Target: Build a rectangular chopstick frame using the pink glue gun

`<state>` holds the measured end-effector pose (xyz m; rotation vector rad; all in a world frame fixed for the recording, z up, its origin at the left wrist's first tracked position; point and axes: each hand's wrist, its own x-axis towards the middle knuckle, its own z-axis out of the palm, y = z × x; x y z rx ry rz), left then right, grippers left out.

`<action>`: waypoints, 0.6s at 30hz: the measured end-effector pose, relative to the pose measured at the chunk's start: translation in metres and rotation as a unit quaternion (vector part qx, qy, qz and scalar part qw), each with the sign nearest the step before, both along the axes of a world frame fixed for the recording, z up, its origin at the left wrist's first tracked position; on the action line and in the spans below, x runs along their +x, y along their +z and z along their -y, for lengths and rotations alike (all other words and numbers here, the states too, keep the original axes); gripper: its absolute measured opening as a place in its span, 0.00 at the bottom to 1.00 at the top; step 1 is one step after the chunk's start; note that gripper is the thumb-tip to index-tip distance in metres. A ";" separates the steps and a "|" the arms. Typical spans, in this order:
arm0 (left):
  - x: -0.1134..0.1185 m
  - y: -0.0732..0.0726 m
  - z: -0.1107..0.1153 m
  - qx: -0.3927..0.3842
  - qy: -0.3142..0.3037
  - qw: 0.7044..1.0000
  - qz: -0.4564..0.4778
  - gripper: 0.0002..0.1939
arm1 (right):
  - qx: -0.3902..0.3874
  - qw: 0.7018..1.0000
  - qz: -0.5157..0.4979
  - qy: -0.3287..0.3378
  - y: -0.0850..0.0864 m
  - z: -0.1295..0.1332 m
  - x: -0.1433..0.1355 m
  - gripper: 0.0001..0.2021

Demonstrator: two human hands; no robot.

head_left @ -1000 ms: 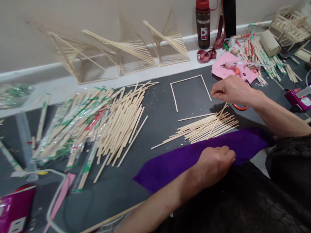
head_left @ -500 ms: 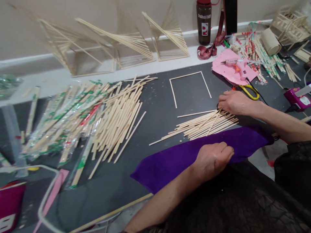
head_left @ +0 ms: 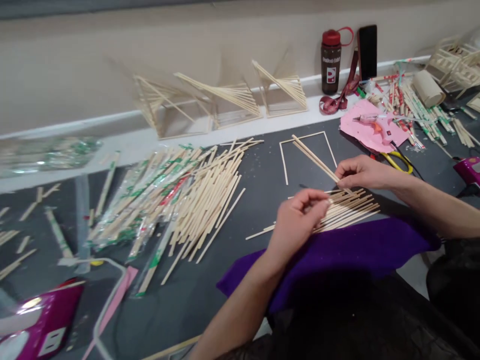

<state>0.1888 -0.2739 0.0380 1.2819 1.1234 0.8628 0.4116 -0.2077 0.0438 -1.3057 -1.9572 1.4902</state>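
My right hand (head_left: 358, 172) is closed on a pair of wooden chopsticks (head_left: 315, 159), which slant up and left across a three-sided chopstick frame (head_left: 303, 136) on the dark table. My left hand (head_left: 300, 217) is raised over the near side of a small pile of loose chopsticks (head_left: 352, 207). Its fingers curl toward the thumb in a pinch; what they hold, if anything, cannot be made out. Below the pile, a purple cloth (head_left: 337, 250) lies along the table's near edge, partly behind my left wrist.
Left of my hands lie bare chopsticks (head_left: 213, 200) and wrapped chopsticks (head_left: 138, 200). Three twisted stick structures (head_left: 232, 102) line the wall ledge. At right are a glue gun (head_left: 380, 127) on pink material, yellow-handled scissors (head_left: 399, 162) and a bottle (head_left: 331, 65).
My right hand has lifted two chopsticks from the small pile. My left hand has moved from the purple cloth up and left toward the pile. The view has tilted up and shifted left.
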 end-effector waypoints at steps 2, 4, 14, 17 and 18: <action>-0.004 0.001 -0.020 -0.073 0.068 0.992 0.082 0.16 | -0.063 0.996 -0.056 -0.010 -0.005 -0.001 -0.011 0.09; -0.005 -0.003 -0.034 -0.108 0.107 0.977 0.148 0.22 | -0.110 0.990 -0.084 -0.007 -0.010 -0.002 -0.020 0.09; -0.002 -0.029 -0.039 -0.141 0.138 0.962 0.191 0.23 | -0.140 0.987 -0.076 0.008 -0.021 0.002 -0.038 0.08; -0.005 -0.031 -0.040 -0.135 0.130 0.967 0.173 0.23 | -0.118 0.991 -0.057 0.012 -0.019 0.003 -0.039 0.07; -0.007 -0.031 -0.040 -0.126 0.126 0.970 0.163 0.22 | -0.108 0.992 -0.056 0.013 -0.017 0.003 -0.039 0.07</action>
